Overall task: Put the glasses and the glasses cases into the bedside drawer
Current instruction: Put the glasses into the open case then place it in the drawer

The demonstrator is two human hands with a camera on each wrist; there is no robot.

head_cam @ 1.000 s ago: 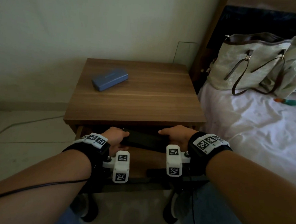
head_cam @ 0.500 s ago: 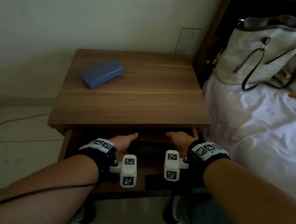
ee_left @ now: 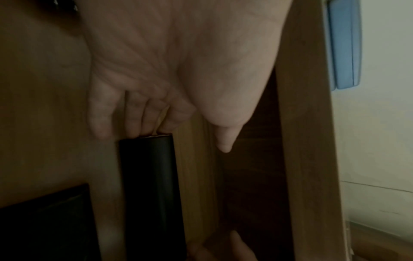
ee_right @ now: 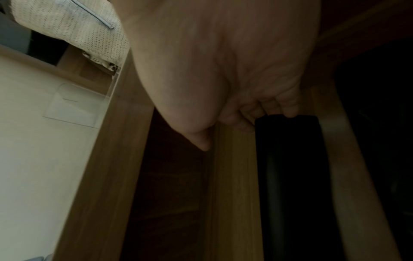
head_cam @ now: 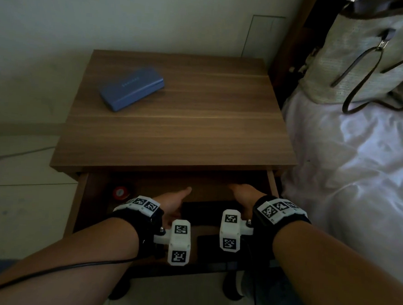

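Note:
A blue glasses case (head_cam: 131,88) lies on the nightstand top (head_cam: 186,118), back left; its edge shows in the left wrist view (ee_left: 345,44). The drawer (head_cam: 80,204) below stands pulled out. A black glasses case (head_cam: 206,209) lies across it. My left hand (head_cam: 174,202) is at the case's left end and my right hand (head_cam: 242,195) at its right end. In the wrist views the fingertips (ee_left: 143,127) (ee_right: 288,111) touch the ends of the black case (ee_left: 149,185) (ee_right: 290,167), with both thumbs held off it. No glasses are visible.
A small red round object (head_cam: 120,193) sits in the drawer's left part and another dark flat item (head_cam: 208,241) lies near its front. A pale handbag (head_cam: 366,56) rests on the white bed (head_cam: 348,173) to the right. Tiled floor with a cable lies left.
The black case, gripped in both hands at the drawer's mouth a second ago, now lies down inside the drawer. Both thumbs have come off it, and more of the drawer shows.

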